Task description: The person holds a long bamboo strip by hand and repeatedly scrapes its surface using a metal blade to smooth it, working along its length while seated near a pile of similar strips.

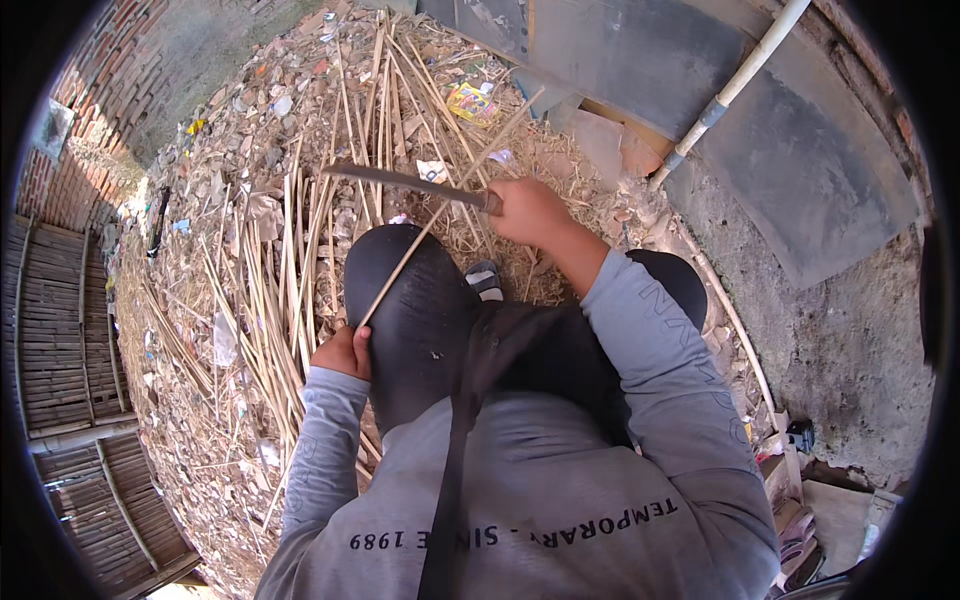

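Observation:
My right hand (530,212) grips the handle of a long dark knife (400,181), whose blade points left over the ground. My left hand (345,352) holds the near end of a thin bamboo strip (450,200). The strip runs up and to the right across my black-clad left knee (410,300) and crosses the blade just beside my right hand. Both arms wear grey sleeves.
Several long bamboo strips (300,270) lie in a heap on the shaving-littered ground (200,300) ahead and to my left. Woven bamboo panels (60,330) lie at far left. A white pipe (730,90) leans on dark boards (800,150) at upper right. A sandal (485,280) sits between my knees.

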A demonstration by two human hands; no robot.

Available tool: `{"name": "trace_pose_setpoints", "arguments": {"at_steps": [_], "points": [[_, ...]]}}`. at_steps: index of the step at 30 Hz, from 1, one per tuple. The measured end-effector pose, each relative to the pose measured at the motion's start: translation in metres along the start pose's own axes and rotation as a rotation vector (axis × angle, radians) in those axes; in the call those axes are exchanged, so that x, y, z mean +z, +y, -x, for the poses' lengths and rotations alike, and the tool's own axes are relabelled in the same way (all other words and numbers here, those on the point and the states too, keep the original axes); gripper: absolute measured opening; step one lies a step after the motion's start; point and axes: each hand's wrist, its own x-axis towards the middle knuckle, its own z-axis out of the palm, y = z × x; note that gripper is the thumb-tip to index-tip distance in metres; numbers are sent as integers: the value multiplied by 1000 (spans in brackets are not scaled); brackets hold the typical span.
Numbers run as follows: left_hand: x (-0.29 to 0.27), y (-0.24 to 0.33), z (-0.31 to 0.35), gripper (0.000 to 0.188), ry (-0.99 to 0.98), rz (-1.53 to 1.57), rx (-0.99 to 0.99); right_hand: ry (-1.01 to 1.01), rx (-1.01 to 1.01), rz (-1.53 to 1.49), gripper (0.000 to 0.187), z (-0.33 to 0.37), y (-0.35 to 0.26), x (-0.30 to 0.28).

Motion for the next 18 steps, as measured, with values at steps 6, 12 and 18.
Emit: {"name": "trace_pose_setpoints", "arguments": {"at_steps": [6,12,18], "points": [[1,-10,0,50,-14,-12,2,84,64,-65,25,-10,10,-10],[3,0,3,48,4,-48,5,24,1,-1,31,-4,2,-5],[-13,-2,-2,51,-64,-68,-20,152,84,-18,29,-16,24,-14]]}}
